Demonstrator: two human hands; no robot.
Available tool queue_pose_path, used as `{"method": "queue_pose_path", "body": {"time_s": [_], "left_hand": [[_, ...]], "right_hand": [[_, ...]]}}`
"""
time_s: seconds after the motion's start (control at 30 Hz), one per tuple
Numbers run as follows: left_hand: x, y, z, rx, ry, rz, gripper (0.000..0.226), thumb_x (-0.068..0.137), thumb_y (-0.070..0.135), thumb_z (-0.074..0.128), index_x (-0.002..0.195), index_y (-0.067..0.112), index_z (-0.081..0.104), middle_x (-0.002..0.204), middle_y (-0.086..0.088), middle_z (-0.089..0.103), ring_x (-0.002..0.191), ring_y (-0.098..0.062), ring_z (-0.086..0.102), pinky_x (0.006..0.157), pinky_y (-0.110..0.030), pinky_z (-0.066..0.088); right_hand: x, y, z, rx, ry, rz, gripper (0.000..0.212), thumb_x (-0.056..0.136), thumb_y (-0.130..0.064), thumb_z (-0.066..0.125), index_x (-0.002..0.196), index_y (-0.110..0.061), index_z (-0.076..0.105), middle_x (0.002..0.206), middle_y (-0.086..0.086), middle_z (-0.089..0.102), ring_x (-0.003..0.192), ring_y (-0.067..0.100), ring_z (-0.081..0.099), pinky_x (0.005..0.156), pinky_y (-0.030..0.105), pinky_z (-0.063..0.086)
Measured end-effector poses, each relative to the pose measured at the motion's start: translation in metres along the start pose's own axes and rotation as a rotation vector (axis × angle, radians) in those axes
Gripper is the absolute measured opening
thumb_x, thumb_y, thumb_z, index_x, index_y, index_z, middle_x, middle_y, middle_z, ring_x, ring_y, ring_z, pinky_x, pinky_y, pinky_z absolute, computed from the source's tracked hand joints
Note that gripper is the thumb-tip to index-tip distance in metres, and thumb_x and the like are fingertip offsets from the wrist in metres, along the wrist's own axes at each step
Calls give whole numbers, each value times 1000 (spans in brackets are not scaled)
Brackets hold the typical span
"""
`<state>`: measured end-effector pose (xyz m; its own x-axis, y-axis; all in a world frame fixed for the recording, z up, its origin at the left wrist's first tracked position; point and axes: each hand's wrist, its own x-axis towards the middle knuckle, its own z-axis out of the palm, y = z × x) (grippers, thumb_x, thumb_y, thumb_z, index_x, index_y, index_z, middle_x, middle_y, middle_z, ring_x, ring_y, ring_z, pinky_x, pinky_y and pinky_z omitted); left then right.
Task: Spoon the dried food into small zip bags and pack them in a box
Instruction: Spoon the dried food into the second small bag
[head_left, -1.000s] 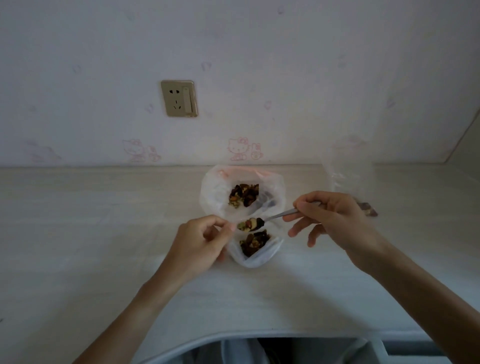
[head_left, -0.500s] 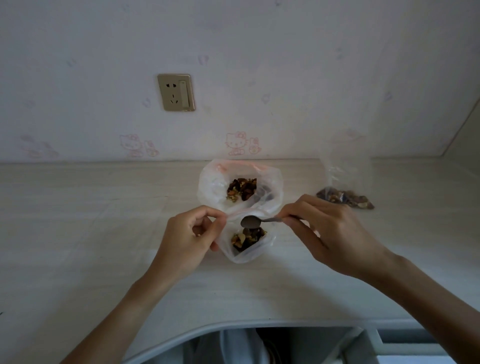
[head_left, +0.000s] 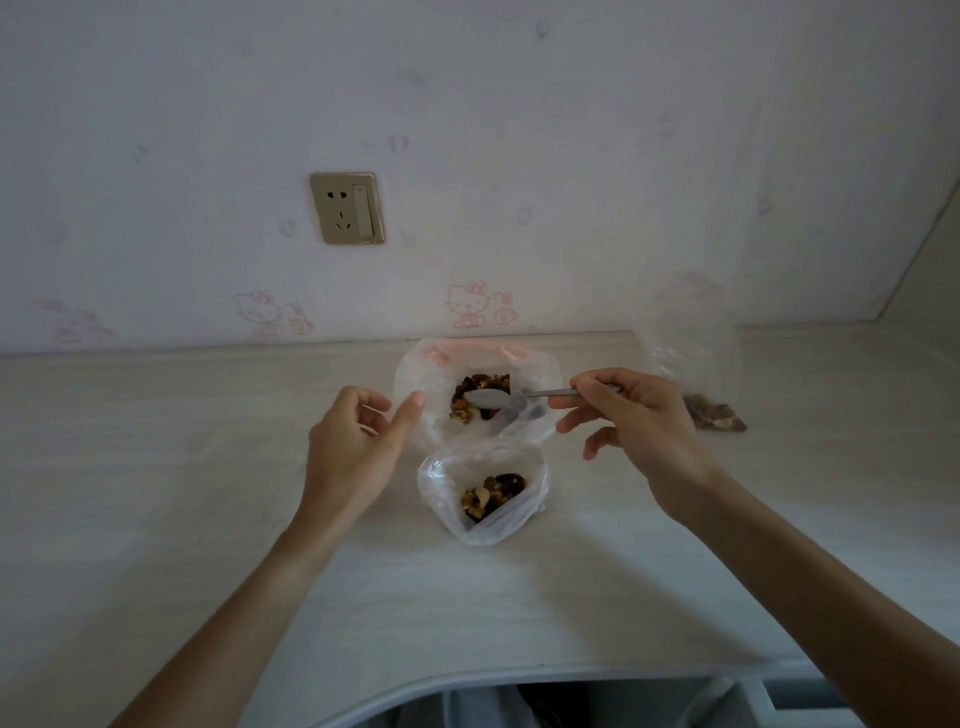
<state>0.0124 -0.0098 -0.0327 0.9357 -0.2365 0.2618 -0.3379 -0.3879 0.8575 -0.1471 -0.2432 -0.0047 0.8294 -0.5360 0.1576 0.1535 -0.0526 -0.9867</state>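
Note:
A large clear bag (head_left: 436, 379) of mixed dried food lies open at the back of the desk. In front of it a small zip bag (head_left: 485, 519) stands open, part filled with the same mix. My right hand (head_left: 639, 431) pinches the handle of a metal spoon (head_left: 491, 399), whose empty bowl hovers over the food in the large bag. My left hand (head_left: 353, 447) hangs just left of both bags, fingers loosely curled, holding nothing. No box is in view.
Another clear bag (head_left: 696, 364) with a little dried food at its bottom stands at the right, behind my right hand. The pale wooden desk (head_left: 156, 493) meets a wall with a socket (head_left: 347, 208). The desk's curved front edge runs close to me.
My left hand has let go of the small bag's rim and drawn back to the left. The spoon has emptied into the small bag and moved back over the large bag.

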Motion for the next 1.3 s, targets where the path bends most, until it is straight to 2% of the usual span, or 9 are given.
{"method": "queue_pose_path", "body": {"time_s": [0.07,0.13,0.3,0.43,0.57,0.87,1.1,1.23,1.3], "left_hand": [[11,1,9,26,-95,-111,61,79,78,68,110,27,59,99,9,70,86,-13,73,76,-35,59],[17,6,19,-13,-164,-179,63,79,77,69,112,24,61,101,8,71,88,-14,73,71,-33,59],[24,8,35,-172,-215,-167,22,85,39,80,102,27,74,88,6,80,79,-13,77,67,-29,59],[22,2,40,-215,-147,-128,13,83,20,78,94,25,75,82,6,79,76,-13,76,64,-27,55],[20,-4,41,-245,-131,-85,11,83,18,76,93,24,74,82,7,78,72,-11,75,62,-28,56],[19,2,40,-316,-166,-60,9,87,22,75,95,17,74,85,-6,77,79,-29,74,71,-44,61],[17,3,47,-174,-159,148,11,95,18,74,89,22,66,74,6,70,62,0,66,55,-15,50],[17,5,46,-132,-112,185,13,96,20,73,86,23,65,72,6,69,62,2,65,54,-12,47],[18,7,43,-146,-98,157,13,96,24,73,85,22,66,71,5,70,63,-4,67,56,-18,50]], "right_hand": [[10,3,6,-34,20,26,17,104,-13,57,104,-2,70,93,8,80,80,27,76,53,31,58],[19,5,12,-91,13,61,17,105,-13,57,103,-3,70,91,6,80,82,26,77,55,30,60],[28,15,23,-229,-48,108,18,104,-12,57,97,-4,72,86,6,80,78,26,77,55,31,58],[32,21,30,-225,-40,141,18,103,-11,59,97,-1,72,84,7,80,76,29,77,56,33,57],[39,24,40,-212,25,167,19,103,-10,58,96,0,73,82,5,80,67,23,75,51,27,54],[47,30,52,-111,120,222,21,104,-10,58,91,-3,73,76,5,79,49,15,69,39,21,44],[46,34,51,-187,95,157,19,103,-12,60,91,-8,75,80,5,80,54,17,71,41,22,47],[41,35,48,-50,97,183,18,103,-10,60,94,-6,75,83,9,80,58,22,73,45,26,53],[40,35,47,13,108,206,16,102,-10,60,98,-4,75,84,10,80,60,22,74,49,29,59]]}}
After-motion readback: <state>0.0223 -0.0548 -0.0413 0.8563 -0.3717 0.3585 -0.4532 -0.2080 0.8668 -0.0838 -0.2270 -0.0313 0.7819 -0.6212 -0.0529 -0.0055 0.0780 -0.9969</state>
